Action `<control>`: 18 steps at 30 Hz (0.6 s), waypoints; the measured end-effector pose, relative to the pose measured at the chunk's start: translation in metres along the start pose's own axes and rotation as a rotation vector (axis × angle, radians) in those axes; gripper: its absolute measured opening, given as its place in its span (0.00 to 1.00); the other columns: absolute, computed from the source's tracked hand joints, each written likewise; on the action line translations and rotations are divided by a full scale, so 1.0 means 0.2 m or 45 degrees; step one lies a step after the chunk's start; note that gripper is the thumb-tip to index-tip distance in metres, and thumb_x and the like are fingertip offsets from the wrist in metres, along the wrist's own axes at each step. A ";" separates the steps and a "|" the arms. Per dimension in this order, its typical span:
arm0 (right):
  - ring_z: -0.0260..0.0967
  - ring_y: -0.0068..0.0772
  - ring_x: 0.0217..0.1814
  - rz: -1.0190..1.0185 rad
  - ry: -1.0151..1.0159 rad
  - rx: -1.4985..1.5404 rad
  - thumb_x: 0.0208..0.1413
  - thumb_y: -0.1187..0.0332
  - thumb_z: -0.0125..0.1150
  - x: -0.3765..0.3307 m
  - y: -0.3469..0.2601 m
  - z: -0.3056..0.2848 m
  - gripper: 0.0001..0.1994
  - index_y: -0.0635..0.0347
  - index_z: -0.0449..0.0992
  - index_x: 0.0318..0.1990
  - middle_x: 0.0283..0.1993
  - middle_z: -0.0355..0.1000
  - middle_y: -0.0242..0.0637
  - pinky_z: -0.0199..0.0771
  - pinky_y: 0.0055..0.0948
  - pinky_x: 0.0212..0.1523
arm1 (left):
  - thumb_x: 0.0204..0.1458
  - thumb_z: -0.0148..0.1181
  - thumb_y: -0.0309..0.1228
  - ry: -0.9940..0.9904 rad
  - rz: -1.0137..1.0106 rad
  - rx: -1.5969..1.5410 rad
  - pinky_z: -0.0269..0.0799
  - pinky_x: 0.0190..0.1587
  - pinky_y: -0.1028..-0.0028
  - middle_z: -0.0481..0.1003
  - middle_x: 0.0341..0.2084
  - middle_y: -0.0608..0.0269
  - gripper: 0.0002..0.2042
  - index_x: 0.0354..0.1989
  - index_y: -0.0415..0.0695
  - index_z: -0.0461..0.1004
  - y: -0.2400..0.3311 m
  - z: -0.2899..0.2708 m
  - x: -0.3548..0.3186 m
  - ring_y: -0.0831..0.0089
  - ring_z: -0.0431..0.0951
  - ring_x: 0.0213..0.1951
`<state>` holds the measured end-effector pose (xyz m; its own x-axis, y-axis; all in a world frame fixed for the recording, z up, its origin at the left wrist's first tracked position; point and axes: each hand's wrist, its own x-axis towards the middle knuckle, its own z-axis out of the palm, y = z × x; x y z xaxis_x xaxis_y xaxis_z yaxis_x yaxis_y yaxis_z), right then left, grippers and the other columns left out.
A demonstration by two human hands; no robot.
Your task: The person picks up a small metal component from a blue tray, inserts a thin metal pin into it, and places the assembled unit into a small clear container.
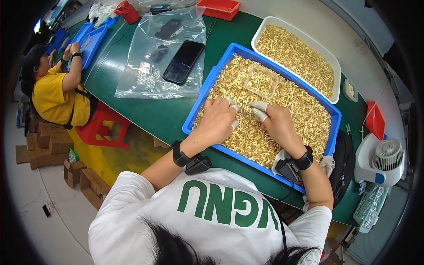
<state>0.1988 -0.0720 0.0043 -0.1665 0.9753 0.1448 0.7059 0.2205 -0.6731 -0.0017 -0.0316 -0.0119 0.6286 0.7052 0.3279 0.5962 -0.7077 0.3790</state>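
A blue tray (204, 93) lies in front of me, filled with many small brass-coloured metal pieces (304, 128). Over its middle, my left hand (216, 118) and my right hand (278, 123) face each other a short gap apart. White finger cots cover several fingertips. The left fingers are curled and pinched together, as are the right thumb and forefinger. Whatever sits between the tips is too small to make out. Just beyond them, a small clear plastic box (263, 94) rests on the pieces, with some of the same metal pieces inside.
Behind the tray stands a white tub (336, 73) of similar pieces. A black phone (183, 62) lies on a clear plastic bag (132, 84) at the left. A white fan (385, 155) and a red bin (375, 120) are at the right. A person in yellow (59, 106) works far left.
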 end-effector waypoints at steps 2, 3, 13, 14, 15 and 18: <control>0.70 0.25 0.17 0.004 0.010 0.011 0.53 0.75 0.57 0.00 -0.01 0.00 0.12 0.54 0.77 0.46 0.24 0.74 0.39 0.69 0.25 0.22 | 0.44 0.61 0.28 -0.099 -0.012 -0.019 0.59 0.41 0.63 0.71 0.33 0.59 0.07 0.31 0.42 0.76 -0.02 0.00 -0.01 0.61 0.71 0.39; 0.70 0.25 0.18 0.013 -0.008 -0.003 0.53 0.75 0.58 0.00 -0.01 0.00 0.12 0.54 0.77 0.46 0.25 0.74 0.39 0.69 0.25 0.22 | 0.44 0.61 0.28 -0.149 -0.019 -0.029 0.59 0.41 0.63 0.71 0.32 0.59 0.07 0.32 0.42 0.77 -0.02 0.00 -0.01 0.62 0.71 0.39; 0.71 0.43 0.25 -0.099 0.086 0.011 0.49 0.70 0.62 -0.02 -0.05 0.02 0.10 0.53 0.78 0.41 0.24 0.72 0.43 0.69 0.37 0.25 | 0.51 0.59 0.25 -0.116 -0.605 -0.997 0.68 0.37 0.77 0.76 0.30 0.64 0.08 0.40 0.39 0.76 -0.04 -0.04 0.03 0.78 0.74 0.33; 0.71 0.43 0.25 -0.099 0.087 0.010 0.49 0.70 0.62 -0.02 -0.04 0.02 0.10 0.53 0.78 0.41 0.24 0.72 0.43 0.69 0.37 0.25 | 0.52 0.58 0.25 -0.136 -0.633 -1.039 0.69 0.36 0.79 0.77 0.31 0.64 0.08 0.40 0.39 0.76 -0.04 -0.04 0.03 0.80 0.74 0.33; 0.70 0.43 0.25 -0.116 0.094 0.000 0.49 0.69 0.62 -0.02 -0.04 0.02 0.10 0.53 0.79 0.40 0.24 0.72 0.42 0.69 0.37 0.25 | 0.53 0.58 0.24 -0.157 -0.661 -1.082 0.69 0.36 0.81 0.77 0.31 0.65 0.08 0.41 0.39 0.75 -0.03 -0.05 0.03 0.82 0.74 0.33; 0.70 0.42 0.24 -0.146 0.108 -0.022 0.49 0.69 0.62 -0.01 -0.03 0.03 0.10 0.52 0.79 0.40 0.23 0.72 0.42 0.68 0.37 0.24 | 0.52 0.58 0.24 -0.147 -0.666 -1.176 0.69 0.37 0.80 0.77 0.32 0.65 0.08 0.41 0.39 0.76 -0.02 -0.06 0.02 0.81 0.74 0.33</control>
<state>0.1901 -0.0762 0.0034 -0.1887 0.9409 0.2813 0.6973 0.3301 -0.6363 -0.0075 -0.0248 -0.0006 0.4765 0.8693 -0.1314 0.2270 0.0228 0.9736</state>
